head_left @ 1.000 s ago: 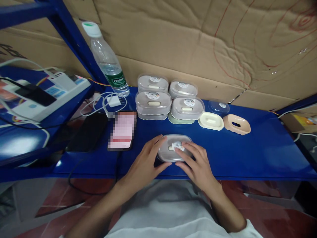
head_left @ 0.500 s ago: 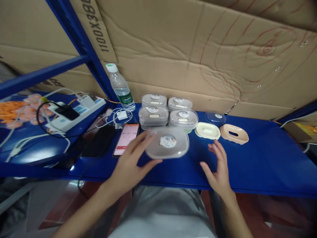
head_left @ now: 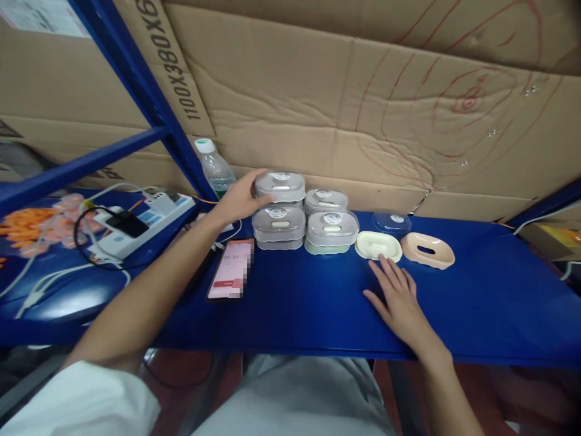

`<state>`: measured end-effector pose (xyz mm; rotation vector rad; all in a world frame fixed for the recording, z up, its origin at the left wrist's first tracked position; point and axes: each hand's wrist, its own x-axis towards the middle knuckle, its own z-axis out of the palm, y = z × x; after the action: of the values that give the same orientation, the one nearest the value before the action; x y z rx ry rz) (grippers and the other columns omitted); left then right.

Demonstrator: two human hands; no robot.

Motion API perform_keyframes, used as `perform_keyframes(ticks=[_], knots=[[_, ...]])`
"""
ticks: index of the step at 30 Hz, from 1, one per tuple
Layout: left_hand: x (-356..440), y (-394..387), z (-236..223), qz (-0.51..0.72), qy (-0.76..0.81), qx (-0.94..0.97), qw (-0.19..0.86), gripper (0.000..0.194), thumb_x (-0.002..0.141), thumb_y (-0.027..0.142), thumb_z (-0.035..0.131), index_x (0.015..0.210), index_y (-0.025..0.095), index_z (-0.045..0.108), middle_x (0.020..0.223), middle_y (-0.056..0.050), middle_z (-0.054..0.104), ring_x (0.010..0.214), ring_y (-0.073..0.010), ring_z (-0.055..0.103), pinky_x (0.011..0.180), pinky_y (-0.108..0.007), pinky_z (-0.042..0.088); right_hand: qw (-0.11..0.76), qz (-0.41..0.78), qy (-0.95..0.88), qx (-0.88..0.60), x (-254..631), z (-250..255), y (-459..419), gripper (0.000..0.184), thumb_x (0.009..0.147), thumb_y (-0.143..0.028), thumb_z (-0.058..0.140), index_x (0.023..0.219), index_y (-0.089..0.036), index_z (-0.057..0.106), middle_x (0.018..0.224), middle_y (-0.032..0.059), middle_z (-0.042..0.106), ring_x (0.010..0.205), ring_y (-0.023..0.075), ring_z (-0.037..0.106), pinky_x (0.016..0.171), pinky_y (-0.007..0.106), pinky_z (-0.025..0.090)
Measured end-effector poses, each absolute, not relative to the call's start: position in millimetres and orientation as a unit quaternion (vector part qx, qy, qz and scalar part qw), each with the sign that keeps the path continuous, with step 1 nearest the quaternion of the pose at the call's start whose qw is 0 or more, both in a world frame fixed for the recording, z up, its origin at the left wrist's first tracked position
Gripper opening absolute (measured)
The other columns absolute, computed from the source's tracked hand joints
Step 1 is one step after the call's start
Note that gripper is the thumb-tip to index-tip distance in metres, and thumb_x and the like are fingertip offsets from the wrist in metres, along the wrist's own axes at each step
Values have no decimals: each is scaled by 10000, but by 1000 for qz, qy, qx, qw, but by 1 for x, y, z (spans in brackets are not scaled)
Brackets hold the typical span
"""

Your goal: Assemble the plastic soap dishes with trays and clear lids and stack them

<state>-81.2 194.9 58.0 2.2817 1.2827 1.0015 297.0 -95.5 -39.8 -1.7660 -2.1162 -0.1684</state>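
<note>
At the back left of the group, my left hand is closed on a soap box with a clear lid and a round label, thumb at its front and fingers behind. It sits on top of the back-left stack. In front of it stands another lidded soap box stack, and to the right are more lidded boxes, a back one and a front one. My right hand has its fingers spread, holding nothing, fingertips at the near edge of a cream soap tray. A peach tray with a slot lies beside it.
A clear lid lies behind the trays. A phone with a timer lies left of the boxes. Behind my left hand stands a water bottle. A power strip with cables and orange pieces are at far left. Cardboard backs the table.
My left hand has carried the lidded soap box from the front of the table back onto the rear-left stack. My right hand has shifted slightly down, its fingers now flatter. The view has tilted.
</note>
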Motion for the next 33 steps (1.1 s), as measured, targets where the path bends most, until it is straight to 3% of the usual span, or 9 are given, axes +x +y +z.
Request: perform_keyframes(ticks=[7, 11, 13, 16, 20, 23, 25, 27, 33], knots=[[-90, 204, 47, 381, 420, 802, 189, 949, 911, 457, 814, 1642, 72, 346, 1694, -242, 422, 1542, -368, 462, 1241, -567, 441, 119, -109, -742, -650, 352, -30, -62, 614, 1114, -496, 444, 1680, -263, 390, 1742, 156, 390, 1638, 391, 304, 1264, 701, 271], [-88, 150, 65, 392, 429, 808, 96, 736, 1040, 498, 660, 1599, 88, 412, 1704, -174, 413, 1592, -382, 376, 1245, -593, 443, 110, -87, -744, -654, 357, -35, -59, 509, 1123, -446, 428, 1563, -219, 548, 1567, 185, 608, 1517, 386, 494, 1226, 695, 307], [-86, 95, 68, 434, 408, 798, 91, 524, 1104, 450, 561, 1540, 165, 500, 1651, -90, 488, 1548, -324, 458, 1239, -539, 486, 123, -68, -761, -634, 351, -33, -67, 422, 1132, -411, 431, 1450, -231, 642, 1449, 162, 698, 1398, 345, 609, 1206, 663, 335], [-81, -2, 51, 474, 387, 776, 150, 287, 1084, 338, 579, 1366, 336, 635, 1299, -1, 733, 1236, -244, 725, 1109, -495, 629, 149, -12, -802, -578, 342, -19, -83, 326, 1134, -407, 478, 1325, -279, 709, 1362, 100, 746, 1285, 274, 683, 1196, 587, 369], [-54, -92, 7, 352, 317, 846, 247, 571, 1007, 317, 618, 1493, 592, 497, 1320, 26, 748, 1161, -264, 771, 925, -466, 722, 199, -23, -785, -586, 353, 1, -89, 365, 1111, -451, 524, 1407, -291, 667, 1461, 99, 696, 1384, 279, 624, 1175, 508, 433], [-8, -101, -16, 330, 297, 877, 183, 570, 1057, 239, 531, 1582, 450, 466, 1419, -38, 715, 1278, -258, 722, 1057, -457, 660, 180, -124, -699, -681, 381, -4, -81, 508, 1101, -468, 479, 1515, -196, 593, 1573, 192, 599, 1475, 369, 539, 1189, 593, 408], [26, -86, -22, 272, 281, 914, 106, 523, 1063, 226, 531, 1582, 287, 504, 1622, -111, 567, 1468, -334, 582, 1197, -560, 532, 137, -154, -640, -741, 401, -15, -77, 556, 1083, -459, 463, 1518, -135, 585, 1539, 247, 612, 1445, 430, 553, 1171, 692, 377], [51, -70, -25, 221, 301, 925, 63, 552, 1058, 269, 590, 1598, 238, 482, 1687, -138, 487, 1544, -385, 481, 1240, -637, 435, 112, -149, -618, -764, 414, -27, -81, 512, 1074, -439, 460, 1461, -157, 640, 1429, 229, 695, 1348, 428, 628, 1132, 711, 392], [40, -70, -31, 180, 300, 936, 33, 360, 1071, 199, 587, 1429, 209, 622, 1244, -113, 767, 1101, -302, 725, 944, -474, 574, 238, -135, -726, -631, 358, -29, -129, 336, 1093, -420, 567, 1334, -260, 738, 1247, 125, 771, 1138, 296, 720, 956, 465, 539]])
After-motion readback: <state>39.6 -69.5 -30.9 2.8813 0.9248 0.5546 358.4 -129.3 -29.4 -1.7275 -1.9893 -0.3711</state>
